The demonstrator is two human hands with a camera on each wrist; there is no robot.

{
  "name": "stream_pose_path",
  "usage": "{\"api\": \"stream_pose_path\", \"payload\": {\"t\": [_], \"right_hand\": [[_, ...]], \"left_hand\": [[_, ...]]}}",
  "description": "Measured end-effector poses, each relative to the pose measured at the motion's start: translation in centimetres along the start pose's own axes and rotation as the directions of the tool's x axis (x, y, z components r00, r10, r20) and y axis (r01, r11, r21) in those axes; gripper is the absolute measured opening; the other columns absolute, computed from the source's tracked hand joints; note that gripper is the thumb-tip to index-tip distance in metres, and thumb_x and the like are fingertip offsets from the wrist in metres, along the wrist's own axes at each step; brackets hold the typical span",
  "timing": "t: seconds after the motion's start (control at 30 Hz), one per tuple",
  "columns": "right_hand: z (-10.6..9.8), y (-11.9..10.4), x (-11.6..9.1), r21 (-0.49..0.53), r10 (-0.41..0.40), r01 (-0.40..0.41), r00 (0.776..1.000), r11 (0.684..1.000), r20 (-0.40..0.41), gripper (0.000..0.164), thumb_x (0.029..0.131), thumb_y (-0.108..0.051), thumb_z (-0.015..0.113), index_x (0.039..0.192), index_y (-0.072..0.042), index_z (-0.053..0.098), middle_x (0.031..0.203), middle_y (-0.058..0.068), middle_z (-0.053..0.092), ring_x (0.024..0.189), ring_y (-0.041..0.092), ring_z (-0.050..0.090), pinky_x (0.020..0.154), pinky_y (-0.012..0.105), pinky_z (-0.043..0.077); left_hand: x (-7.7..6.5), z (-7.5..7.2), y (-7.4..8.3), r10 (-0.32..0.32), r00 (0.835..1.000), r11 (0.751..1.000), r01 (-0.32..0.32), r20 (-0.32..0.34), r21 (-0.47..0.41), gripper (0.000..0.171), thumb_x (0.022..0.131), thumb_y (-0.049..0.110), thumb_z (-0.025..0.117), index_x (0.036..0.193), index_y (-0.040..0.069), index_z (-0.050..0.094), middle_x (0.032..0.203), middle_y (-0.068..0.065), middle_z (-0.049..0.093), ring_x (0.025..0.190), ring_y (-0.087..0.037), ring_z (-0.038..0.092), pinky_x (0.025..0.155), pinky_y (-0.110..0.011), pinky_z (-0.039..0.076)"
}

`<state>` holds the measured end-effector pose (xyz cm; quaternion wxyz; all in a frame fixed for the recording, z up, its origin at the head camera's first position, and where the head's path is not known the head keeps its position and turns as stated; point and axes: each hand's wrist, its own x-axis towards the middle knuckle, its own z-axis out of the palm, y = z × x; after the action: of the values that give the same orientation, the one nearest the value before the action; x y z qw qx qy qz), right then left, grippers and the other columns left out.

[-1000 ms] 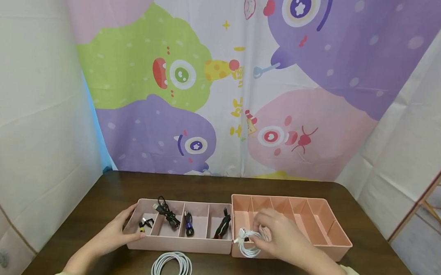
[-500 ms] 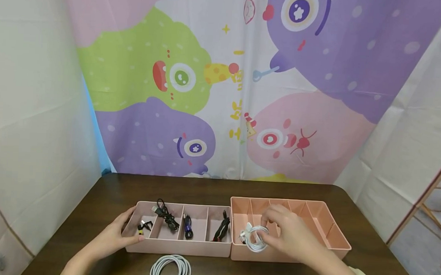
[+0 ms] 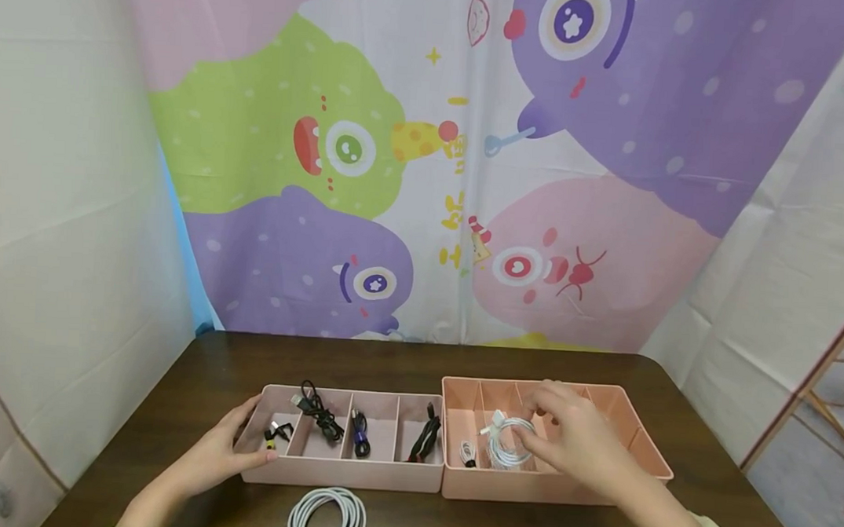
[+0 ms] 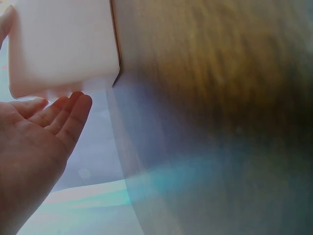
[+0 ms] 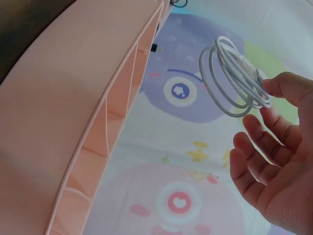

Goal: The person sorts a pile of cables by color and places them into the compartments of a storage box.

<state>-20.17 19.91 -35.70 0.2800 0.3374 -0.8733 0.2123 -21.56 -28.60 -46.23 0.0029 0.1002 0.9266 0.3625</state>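
Note:
My right hand (image 3: 573, 431) pinches a coiled white charging cable (image 3: 509, 446) between thumb and index finger, over the peach divided box (image 3: 518, 485). In the right wrist view the white cable (image 5: 234, 78) hangs in loops, and the other fingers are loosely bent, off it. My left hand (image 3: 219, 447) holds the left end of the pale pink divided box (image 3: 342, 472), thumb on the front wall, fingers along the end wall. That box contains a small black cable (image 3: 282, 429) with a yellow part, a black USB cable (image 3: 322, 416), a purple-tied cable (image 3: 361, 434) and another black cable (image 3: 425, 436).
A larger coil of white cable (image 3: 327, 517) with a red tie lies on the dark wooden table (image 3: 411, 522) in front of the boxes. A small white cable (image 3: 467, 453) with a black tip sits in the peach box's leftmost compartment. A cartoon curtain (image 3: 367, 214) hangs behind.
My right hand has moved rightward with the white cable, from the peach box's left front edge to farther along the box. The small white cable behind it now shows. My left hand stays put.

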Motion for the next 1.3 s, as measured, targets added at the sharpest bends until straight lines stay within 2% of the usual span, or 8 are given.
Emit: {"api": "stream_pose_path", "payload": {"t": [0.23, 0.5, 0.77, 0.9, 1.1, 1.3], "right_hand": [[-0.7, 1.0, 0.0, 0.008, 0.010, -0.009, 0.999, 1.000, -0.032, 0.032, 0.065, -0.009, 0.082, 0.077, -0.023, 0.055, 0.078, -0.018, 0.048, 0.072, -0.002, 0.043, 0.058, 0.015, 0.039], [-1.4, 2.0, 0.2, -0.033, -0.033, 0.030, 0.995, 0.999, -0.092, 0.029, 0.065, -0.011, 0.080, 0.078, -0.024, 0.057, 0.077, -0.015, 0.054, 0.068, -0.002, 0.047, 0.059, 0.009, 0.040], [-1.9, 2.5, 0.2, -0.033, 0.073, -0.075, 0.996, 0.997, -0.057, 0.029, 0.069, -0.012, 0.081, 0.079, -0.022, 0.056, 0.080, -0.014, 0.053, 0.074, 0.000, 0.046, 0.060, 0.019, 0.046], [-2.2, 2.8, 0.2, -0.063, 0.076, -0.081, 0.994, 0.995, -0.078, 0.028, 0.069, -0.010, 0.080, 0.078, -0.021, 0.056, 0.079, -0.012, 0.054, 0.072, 0.003, 0.048, 0.059, 0.020, 0.045], [-2.2, 3.6, 0.2, -0.080, 0.099, -0.109, 0.988, 0.991, -0.117, 0.026, 0.068, -0.009, 0.079, 0.076, -0.021, 0.057, 0.078, -0.011, 0.055, 0.069, 0.006, 0.049, 0.060, 0.014, 0.039], [-1.7, 4.6, -0.1, -0.068, 0.102, -0.112, 0.985, 0.991, -0.141, 0.026, 0.067, -0.009, 0.080, 0.075, -0.020, 0.058, 0.077, -0.010, 0.056, 0.068, 0.004, 0.048, 0.059, 0.017, 0.041]], "left_hand": [[-0.1, 0.0, 0.1, 0.010, 1.000, 1.000, -0.010, 0.001, 0.008, 0.097, 0.080, 0.039, 0.073, 0.148, -0.001, 0.018, 0.147, -0.033, 0.023, 0.128, -0.053, 0.032, 0.094, -0.065, 0.035], [0.0, 0.0, 0.0, 0.017, 1.000, 1.000, -0.017, 0.003, -0.002, 0.097, 0.080, 0.037, 0.073, 0.148, -0.002, 0.017, 0.146, -0.033, 0.023, 0.128, -0.053, 0.032, 0.094, -0.064, 0.036], [0.0, -0.1, 0.0, 0.006, 1.000, 1.000, -0.006, 0.017, -0.007, 0.096, 0.080, 0.038, 0.072, 0.148, -0.002, 0.016, 0.147, -0.033, 0.022, 0.129, -0.053, 0.031, 0.094, -0.064, 0.035], [0.0, -0.1, 0.1, 0.012, 1.000, 1.000, -0.012, 0.012, -0.008, 0.096, 0.080, 0.038, 0.072, 0.148, -0.002, 0.017, 0.147, -0.033, 0.022, 0.129, -0.053, 0.031, 0.094, -0.064, 0.036], [0.0, -0.1, 0.2, 0.018, 1.000, 1.000, -0.018, 0.002, -0.005, 0.096, 0.080, 0.037, 0.073, 0.148, -0.003, 0.017, 0.146, -0.034, 0.022, 0.128, -0.054, 0.032, 0.094, -0.064, 0.035], [-0.1, 0.0, 0.0, 0.023, 1.000, 1.000, -0.023, -0.008, 0.001, 0.097, 0.079, 0.038, 0.073, 0.147, -0.003, 0.018, 0.146, -0.034, 0.023, 0.128, -0.054, 0.032, 0.095, -0.064, 0.035]]}}
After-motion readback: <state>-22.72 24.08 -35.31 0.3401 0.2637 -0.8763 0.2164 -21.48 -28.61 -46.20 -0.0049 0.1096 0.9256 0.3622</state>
